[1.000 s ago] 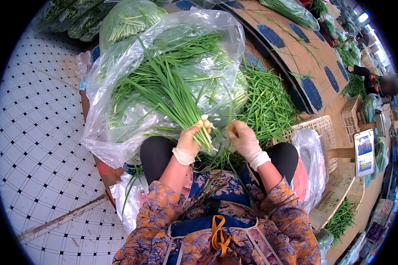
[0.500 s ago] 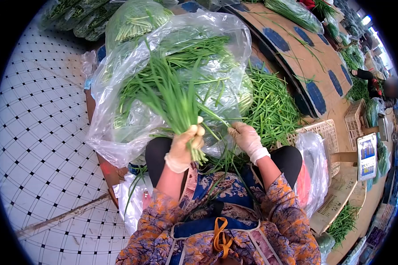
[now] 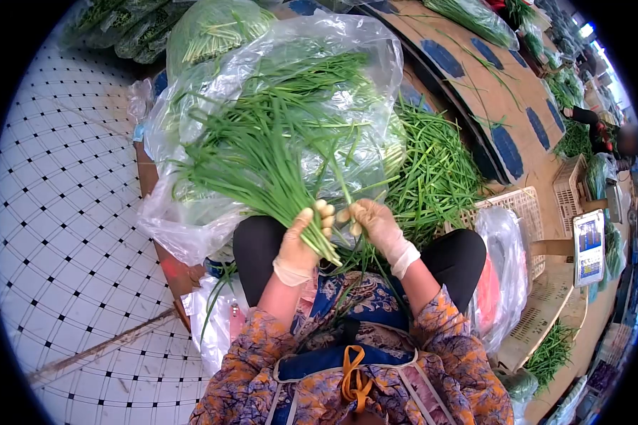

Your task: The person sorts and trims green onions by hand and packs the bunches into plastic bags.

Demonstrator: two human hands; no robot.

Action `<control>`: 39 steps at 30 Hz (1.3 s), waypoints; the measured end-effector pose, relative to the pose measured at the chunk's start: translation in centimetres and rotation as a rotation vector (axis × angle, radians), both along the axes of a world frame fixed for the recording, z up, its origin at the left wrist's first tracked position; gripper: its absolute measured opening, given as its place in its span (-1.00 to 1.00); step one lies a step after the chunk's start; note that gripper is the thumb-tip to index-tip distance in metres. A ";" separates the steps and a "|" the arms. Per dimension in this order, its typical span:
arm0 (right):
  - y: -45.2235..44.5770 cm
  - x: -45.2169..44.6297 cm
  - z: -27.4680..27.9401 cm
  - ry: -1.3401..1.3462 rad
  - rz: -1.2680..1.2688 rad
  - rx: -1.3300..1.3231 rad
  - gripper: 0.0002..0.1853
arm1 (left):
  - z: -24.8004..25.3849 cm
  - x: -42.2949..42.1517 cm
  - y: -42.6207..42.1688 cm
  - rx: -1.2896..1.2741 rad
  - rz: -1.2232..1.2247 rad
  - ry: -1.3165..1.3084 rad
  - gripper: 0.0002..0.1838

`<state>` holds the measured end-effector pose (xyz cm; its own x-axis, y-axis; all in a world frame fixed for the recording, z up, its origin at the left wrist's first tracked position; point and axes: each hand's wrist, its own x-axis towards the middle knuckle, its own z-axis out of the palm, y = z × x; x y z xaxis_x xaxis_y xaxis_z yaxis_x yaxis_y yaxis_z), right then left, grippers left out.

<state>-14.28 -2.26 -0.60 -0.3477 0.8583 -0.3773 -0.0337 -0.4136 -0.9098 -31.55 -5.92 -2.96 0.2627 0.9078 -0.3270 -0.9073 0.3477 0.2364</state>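
In a thin pale glove, my left hand [image 3: 299,246] is closed around a bunch of garlic chives [image 3: 266,170]. Their green leaves fan up and left, and the pale stem ends stick out below the fist. Close beside it, my gloved right hand [image 3: 377,225] pinches chive stalks [image 3: 343,183] that point upward; how many is unclear. Behind both hands, a clear plastic bag [image 3: 174,230] lies spread with more chives on and in it. A loose heap of chives [image 3: 436,166] is to the right, beyond my right hand.
Cardboard sheets [image 3: 468,85] with blue patches lie at the upper right. Plastic crates [image 3: 524,205], folded plastic bags [image 3: 507,258] and a scale display [image 3: 588,248] stand on the right. Tiled floor [image 3: 85,212] stretches along the left. Another person [image 3: 609,134] is at the far right.
The chive bunch has tipped further left and spread out. My right hand has moved left, closer to my left hand, and its stalks now point more upward.
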 end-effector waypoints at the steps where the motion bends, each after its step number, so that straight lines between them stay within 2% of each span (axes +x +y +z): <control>1: -0.7 -0.2 0.2 0.014 0.017 0.015 -0.77 | -0.4 0.6 -0.3 0.009 -0.012 0.088 -0.65; 2: -1.1 -0.2 1.1 0.018 0.109 0.016 -0.77 | -0.4 0.9 -0.4 0.083 -0.044 0.043 -0.64; 4: -1.7 -0.3 1.0 -0.191 0.205 0.077 -0.74 | -0.3 1.3 -0.5 0.169 -0.005 0.097 -0.58; 5: -2.0 -0.5 1.0 -0.189 0.205 0.078 -0.74 | 0.1 1.3 -0.5 0.170 -0.004 0.100 -0.58; 7: -2.6 -0.9 1.0 -0.346 0.251 0.214 -0.72 | 0.9 1.3 -0.5 0.152 -0.041 0.024 -0.59; 8: -2.6 -0.8 1.2 -0.346 0.248 0.213 -0.72 | 0.8 1.3 -0.6 0.152 -0.044 0.024 -0.59; 10: -2.3 -0.7 1.5 -0.381 0.333 0.098 -0.69 | 0.4 1.1 -0.8 0.180 -0.054 -0.147 -0.59; 11: -2.1 -0.7 1.2 -0.340 0.344 -0.019 -0.70 | 1.0 1.1 -0.9 0.173 -0.058 -0.146 -0.64; 12: -2.2 -0.6 1.0 -0.341 0.344 -0.017 -0.70 | 0.7 1.1 -0.9 0.174 -0.058 -0.146 -0.64; 14: -2.5 -0.4 1.0 -0.442 0.321 0.155 -0.72 | 0.0 1.2 -0.9 0.157 -0.018 -0.083 -0.67; 16: -2.2 1.1 2.1 -0.344 0.268 0.016 -0.75 | 0.0 1.2 -1.0 0.103 0.017 -0.043 -0.71; 18: -1.1 4.1 0.9 -0.744 0.077 0.670 -0.78 | -0.5 0.8 -0.8 0.068 0.008 -0.037 -0.71; 19: 0.3 5.3 2.6 -1.060 0.062 0.618 -0.80 | -1.0 0.6 -0.8 0.062 -0.035 -0.048 -0.71; 20: 1.4 7.4 1.7 -1.132 -0.013 0.759 -0.76 | -1.1 0.6 -0.8 0.065 -0.033 -0.047 -0.71; 21: 2.2 7.9 4.0 -1.347 0.084 0.732 -0.61 | -1.0 0.9 -0.9 0.043 -0.039 0.003 -0.69; 22: 2.5 7.9 3.4 -1.451 -0.102 0.981 -0.48 | -1.0 1.2 -0.9 0.022 -0.046 0.051 -0.68; 24: 2.9 5.1 4.9 -1.204 0.005 0.878 -0.55 | 0.1 1.7 -1.0 0.036 -0.056 0.124 -0.67; 26: 1.5 0.9 4.6 -0.842 0.153 0.789 -0.62 | 1.0 2.0 -1.1 0.088 -0.053 0.269 -0.69; 28: 0.5 -1.6 1.7 -0.830 0.222 0.788 -0.64 | -1.0 1.7 -1.6 0.348 -0.027 0.680 -0.71; 30: 0.2 -2.0 1.2 -0.765 0.137 0.765 -0.68 | -0.3 1.5 -1.8 0.022 0.030 0.307 -0.74; 32: -0.3 -2.2 1.0 -0.706 0.059 0.737 -0.71 | 0.1 1.5 -2.0 -0.007 0.036 0.304 -0.76; 34: -0.6 -1.9 1.1 -0.435 -0.011 0.450 -0.77 | -0.2 1.6 -1.6 -0.051 0.054 0.182 -0.67; 35: -0.6 -1.6 1.2 -0.302 -0.046 0.309 -0.80 | -0.5 1.5 -1.2 -0.105 0.048 0.134 -0.70; 36: -0.4 -1.2 1.3 -0.307 -0.046 0.313 -0.80 | -0.7 1.6 -1.1 -0.101 0.048 0.129 -0.70; 38: 0.0 -0.3 1.6 0.151 -0.284 0.291 -0.77 | -1.0 1.5 -1.0 -0.143 0.080 0.076 -0.73; 39: 0.6 0.6 2.5 0.225 -0.324 0.312 -0.76 | -1.0 1.3 -1.1 -0.131 0.079 0.062 -0.73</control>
<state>-13.67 -1.71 1.85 -0.0881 0.9956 -0.0316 -0.3248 -0.0587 -0.9440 -30.23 -7.03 -3.91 0.1680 0.8735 -0.4570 -0.9179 0.3077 0.2506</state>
